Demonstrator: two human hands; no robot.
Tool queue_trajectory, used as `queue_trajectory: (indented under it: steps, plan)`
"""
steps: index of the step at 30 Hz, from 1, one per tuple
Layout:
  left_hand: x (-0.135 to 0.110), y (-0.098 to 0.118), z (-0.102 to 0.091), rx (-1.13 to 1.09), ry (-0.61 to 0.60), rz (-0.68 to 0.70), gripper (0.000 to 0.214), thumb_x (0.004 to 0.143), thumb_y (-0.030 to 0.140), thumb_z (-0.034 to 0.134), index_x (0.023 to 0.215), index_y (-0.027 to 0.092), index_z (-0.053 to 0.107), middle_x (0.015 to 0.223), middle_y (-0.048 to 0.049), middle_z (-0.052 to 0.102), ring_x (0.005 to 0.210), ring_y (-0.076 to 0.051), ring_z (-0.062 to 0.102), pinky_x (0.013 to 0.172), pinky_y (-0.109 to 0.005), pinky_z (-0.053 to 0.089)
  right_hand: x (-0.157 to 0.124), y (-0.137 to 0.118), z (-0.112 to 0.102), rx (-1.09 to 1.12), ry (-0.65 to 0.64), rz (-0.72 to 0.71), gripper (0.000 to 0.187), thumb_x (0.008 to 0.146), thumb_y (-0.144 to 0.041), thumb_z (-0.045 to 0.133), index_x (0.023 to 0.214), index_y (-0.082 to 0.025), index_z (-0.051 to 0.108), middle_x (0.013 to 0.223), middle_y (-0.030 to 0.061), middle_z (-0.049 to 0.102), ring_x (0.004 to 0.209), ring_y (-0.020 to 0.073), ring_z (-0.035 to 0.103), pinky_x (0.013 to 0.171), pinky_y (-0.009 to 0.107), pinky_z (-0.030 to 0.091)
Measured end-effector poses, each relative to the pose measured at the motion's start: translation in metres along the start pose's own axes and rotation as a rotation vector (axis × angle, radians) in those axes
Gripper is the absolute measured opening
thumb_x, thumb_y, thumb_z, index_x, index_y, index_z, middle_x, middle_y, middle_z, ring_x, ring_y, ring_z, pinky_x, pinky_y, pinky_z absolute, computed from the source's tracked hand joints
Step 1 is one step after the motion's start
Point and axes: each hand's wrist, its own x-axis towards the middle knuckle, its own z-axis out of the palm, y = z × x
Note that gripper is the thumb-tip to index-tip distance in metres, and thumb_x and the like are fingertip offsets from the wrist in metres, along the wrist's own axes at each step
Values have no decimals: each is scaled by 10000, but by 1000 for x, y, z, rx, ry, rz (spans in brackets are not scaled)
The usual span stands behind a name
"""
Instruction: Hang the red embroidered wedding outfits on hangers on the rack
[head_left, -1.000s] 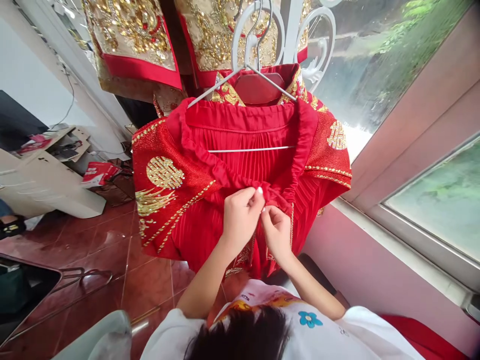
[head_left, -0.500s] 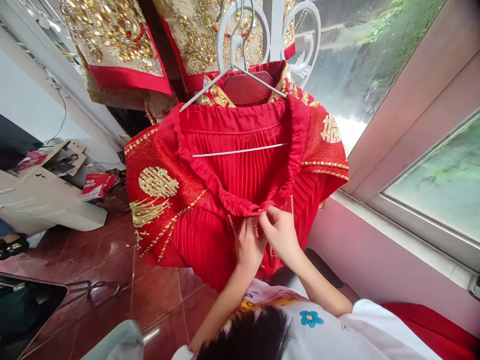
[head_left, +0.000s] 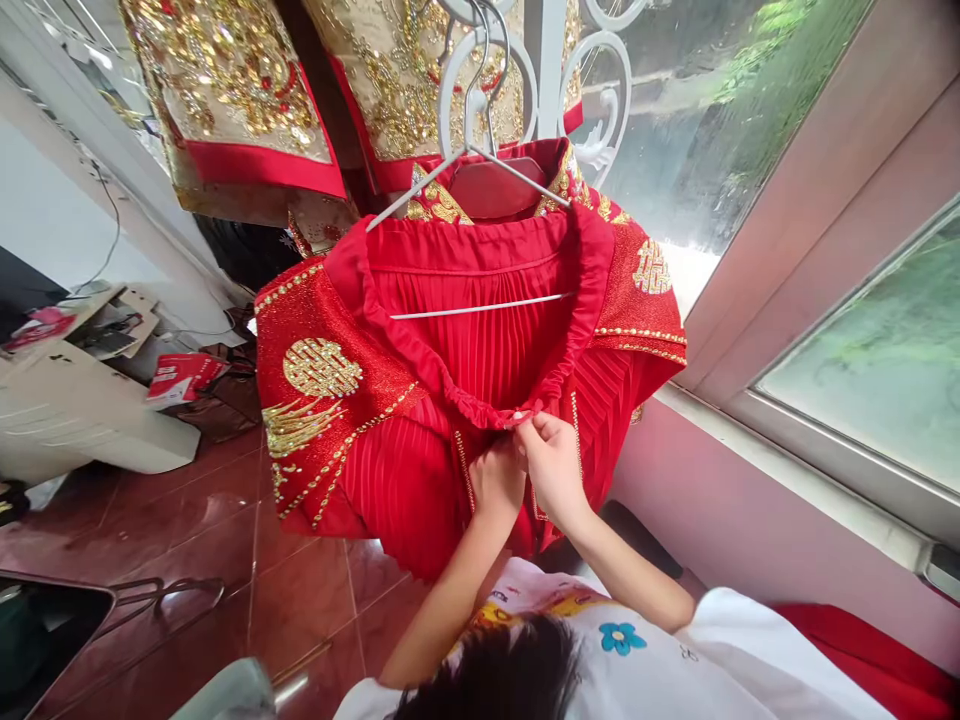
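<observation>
A red pleated skirt (head_left: 480, 360) with a gathered elastic waistband hangs from a wire hanger (head_left: 468, 148). My left hand (head_left: 498, 474) is closed on the front of the waistband, its fingertips partly hidden by the red cloth. Beside it, my right hand (head_left: 553, 456) pinches the same front edge between thumb and fingers. A small whitish spot, perhaps a button, shows at the edge between the hands. Behind the skirt hangs a red jacket (head_left: 322, 368) with gold beading and round gold emblems.
Gold-sequinned garments (head_left: 232, 80) hang behind at upper left. A white scrollwork rail (head_left: 550, 70) stands before the window (head_left: 675, 110). On the left are a white desk (head_left: 97, 400) and a red packet (head_left: 184, 378) over the tiled floor (head_left: 300, 590).
The view has shifted slightly, so the skirt and hanger sit a little lower. Both hands stay at the front of the waistband, and the whitish spot shows more clearly.
</observation>
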Motion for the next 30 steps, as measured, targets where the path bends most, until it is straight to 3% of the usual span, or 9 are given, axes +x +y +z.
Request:
queue_trajectory:
  steps: [4,7,9,13,16,20,24,27,30]
  plan:
    - [-4,-13,-7,-83,15,27,300,922,289,412,846,151,667,767,-101,700,669,-166,648,602,-219,410,-5,1,-19,-279,-69,-171,335,843,-424,508,662,-144,544,554,-16,460,509,83,374,492,221,291]
    - [-12,-16,-13,-318,109,80,439,941,403,349,738,152,646,666,-70,677,580,-138,606,558,-210,392,0,2,-37,-480,168,-368,275,859,-396,523,784,-147,612,625,5,557,536,95,442,532,223,346]
    - [-13,-10,-18,-457,197,93,478,936,439,338,698,151,637,631,-62,663,552,-131,593,551,-211,395,8,4,-45,-598,232,-415,263,845,-409,551,819,-155,613,636,5,571,541,99,458,552,227,357]
    - [4,11,-29,-535,299,86,431,887,467,441,674,149,640,646,-75,675,568,-140,608,565,-220,411,26,9,-51,-768,49,-342,285,832,-444,553,791,-167,606,612,-1,558,540,106,457,548,231,327]
    - [17,17,-32,-545,336,36,391,882,420,450,665,153,634,648,-76,678,552,-134,593,559,-222,404,34,13,-53,-736,-3,-322,280,841,-391,512,689,-163,565,539,-21,486,493,92,390,522,227,293]
    - [9,8,-16,-560,194,62,364,872,331,437,580,157,569,537,-31,607,472,-104,498,503,-216,329,37,14,-58,-540,-73,-231,246,807,-354,518,655,-161,514,531,-29,473,488,88,390,502,220,292]
    - [-13,0,13,-468,-15,83,275,797,228,508,536,146,531,523,-26,581,480,-101,459,492,-232,252,34,8,-59,-331,-272,-85,244,816,-371,522,722,-148,545,617,7,560,558,116,496,534,229,373]
    - [-21,-1,25,-410,-12,34,219,810,205,494,640,135,614,618,-65,639,551,-129,525,532,-243,281,30,5,-57,-334,-423,-51,237,825,-362,538,753,-141,582,662,16,583,601,119,527,567,230,409]
    - [-23,-1,26,-462,-37,65,216,829,209,484,728,138,662,647,-67,654,580,-138,551,555,-246,311,27,9,-56,-370,-481,-101,191,790,-338,608,770,-150,579,731,20,602,666,130,556,628,245,447]
